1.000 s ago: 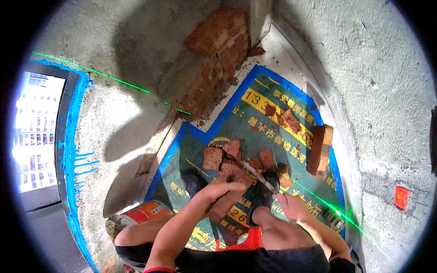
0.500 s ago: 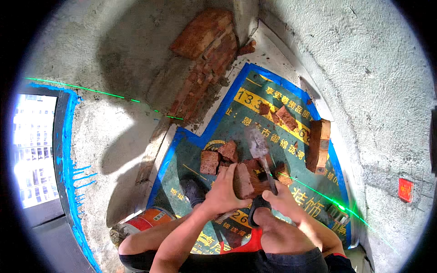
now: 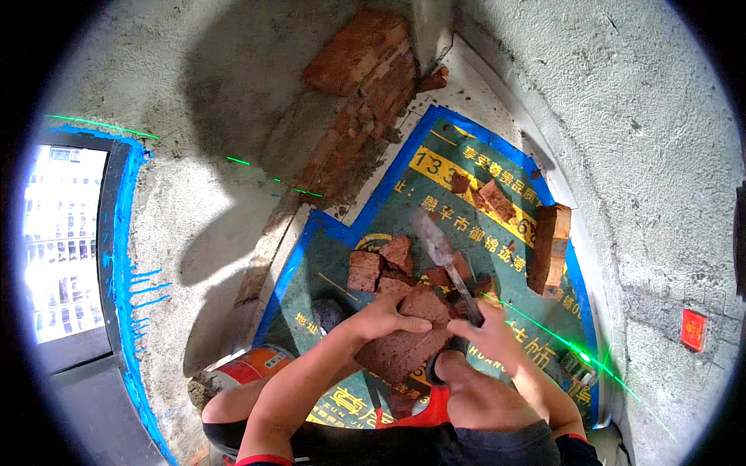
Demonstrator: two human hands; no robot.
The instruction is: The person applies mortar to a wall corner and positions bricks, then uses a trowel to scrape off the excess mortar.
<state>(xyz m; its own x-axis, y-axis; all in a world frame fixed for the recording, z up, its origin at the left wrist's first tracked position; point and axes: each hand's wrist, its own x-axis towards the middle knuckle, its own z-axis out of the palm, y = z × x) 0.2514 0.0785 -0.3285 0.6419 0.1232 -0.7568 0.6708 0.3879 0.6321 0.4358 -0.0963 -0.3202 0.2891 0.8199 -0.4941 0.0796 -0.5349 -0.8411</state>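
My left hand [image 3: 385,317] is closed on a reddish brick [image 3: 398,353] in front of my knees, its thumb lying across the brick. The brick is tilted, with a rough face turned up. My right hand [image 3: 486,332] grips the dark handle of a trowel [image 3: 437,242], whose long, mortar-smeared blade points forward and away from me. The right fingers are close to the brick's right side; whether they touch it I cannot tell. Just beyond lie broken brick pieces [image 3: 364,270], partly hidden by my hands.
Green printed floor sheeting [image 3: 326,276] is edged with blue tape [image 3: 338,231]. A brick stack [image 3: 549,250] stands by the right wall, near brick fragments [image 3: 496,200]. An orange-and-white bucket [image 3: 260,365] sits left of my leg. Exposed brickwork [image 3: 361,116] fills the far corner; green laser lines cross the scene.
The brick has come nearer to me and turned, showing a broad face. My left hand has shifted its hold, with the thumb now across it. The trowel stays in my right hand.
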